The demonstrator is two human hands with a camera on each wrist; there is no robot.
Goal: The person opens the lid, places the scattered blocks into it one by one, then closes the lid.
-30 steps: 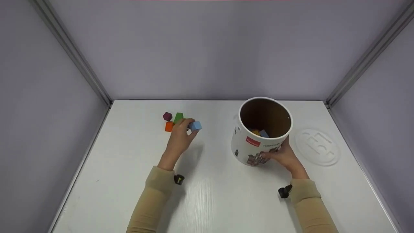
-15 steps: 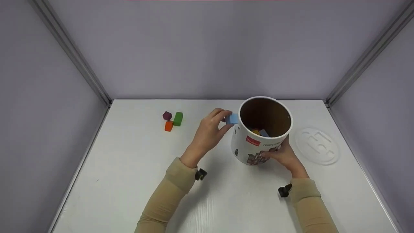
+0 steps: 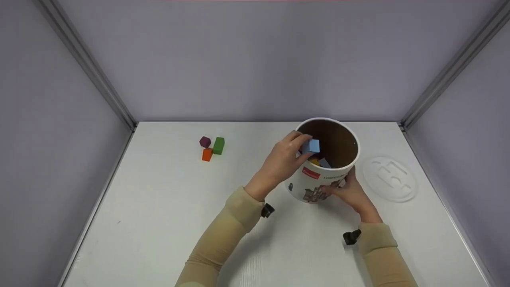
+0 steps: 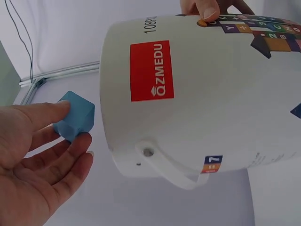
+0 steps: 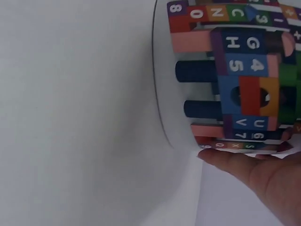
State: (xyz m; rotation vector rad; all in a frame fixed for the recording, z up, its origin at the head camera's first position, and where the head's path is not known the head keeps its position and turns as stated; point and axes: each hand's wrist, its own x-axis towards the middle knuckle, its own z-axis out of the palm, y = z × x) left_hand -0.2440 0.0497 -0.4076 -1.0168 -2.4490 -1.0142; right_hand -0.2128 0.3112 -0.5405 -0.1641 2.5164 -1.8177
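Observation:
My left hand (image 3: 282,160) pinches a light blue block (image 3: 312,146) between thumb and fingers, over the near left rim of a white bucket (image 3: 295,189). In the left wrist view, the blue block (image 4: 77,115) is just off the bucket's mouth. Low on the bucket's right side, my right hand (image 3: 352,196) holds the wall, thumb across the printed front and fingers partly hidden behind. The bucket stands upright or slightly tilted; I cannot tell which. Inside it, a yellow block (image 3: 314,161) and a greyish-blue block (image 3: 324,163) show.
A purple block (image 3: 205,142), a green block (image 3: 218,146) and an orange block (image 3: 207,154) lie close together on the white table (image 3: 159,191), left of the bucket. A clear round lid (image 3: 389,179) lies at its right. Grey walls enclose the back and sides.
My left hand has carried the light blue block rightward from beside the other blocks to over the bucket's mouth. The right hand and the bucket have stayed nearly still.

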